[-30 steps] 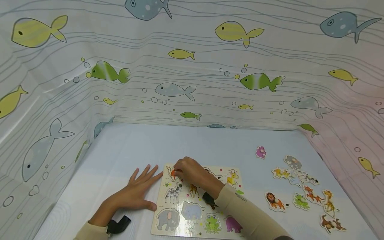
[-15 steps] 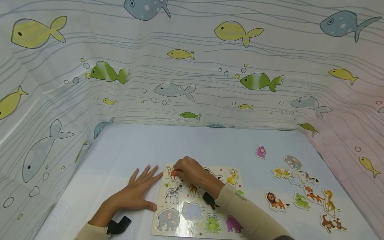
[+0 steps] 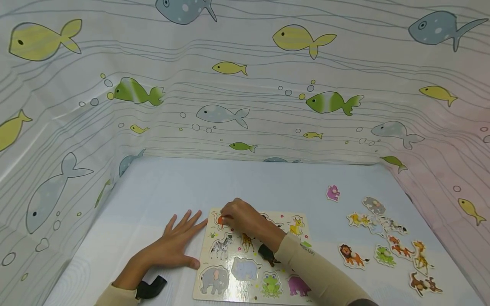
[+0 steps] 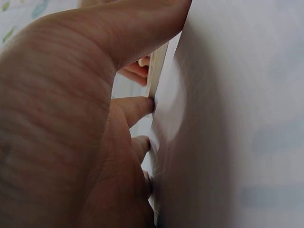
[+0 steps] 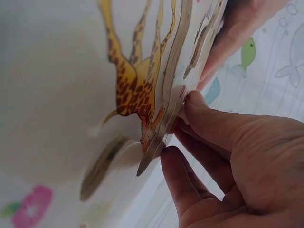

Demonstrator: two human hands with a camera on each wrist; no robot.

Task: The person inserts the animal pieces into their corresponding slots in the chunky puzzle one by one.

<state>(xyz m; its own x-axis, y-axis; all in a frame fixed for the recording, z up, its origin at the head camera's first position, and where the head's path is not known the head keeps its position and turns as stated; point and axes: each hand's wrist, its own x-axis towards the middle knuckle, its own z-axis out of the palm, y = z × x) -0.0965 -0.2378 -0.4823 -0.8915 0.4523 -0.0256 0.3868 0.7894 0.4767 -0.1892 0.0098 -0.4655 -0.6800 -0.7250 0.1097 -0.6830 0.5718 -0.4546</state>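
Note:
A wooden animal puzzle board (image 3: 226,265) lies at the front of the table. My left hand (image 3: 172,244) rests spread on the table at its left side, thumb and index fingertip at the board's edge. Over the board's top-left corner, my right hand (image 3: 245,219) has curled fingers and pinches a puzzle piece at a red-orange animal shape (image 3: 220,220). The piece is mostly hidden behind the fingers. In the right wrist view, thumb and fingertips of the right hand (image 5: 223,156) meet close to the board surface, beyond the giraffe shape (image 5: 135,90).
Loose animal pieces lie at the right: a purple hippo (image 3: 333,193), a grey elephant (image 3: 373,206), a zebra (image 3: 393,225), a lion (image 3: 352,256), a frog (image 3: 384,256), a giraffe (image 3: 420,257) and others. A fish-patterned curtain (image 3: 268,85) surrounds the table.

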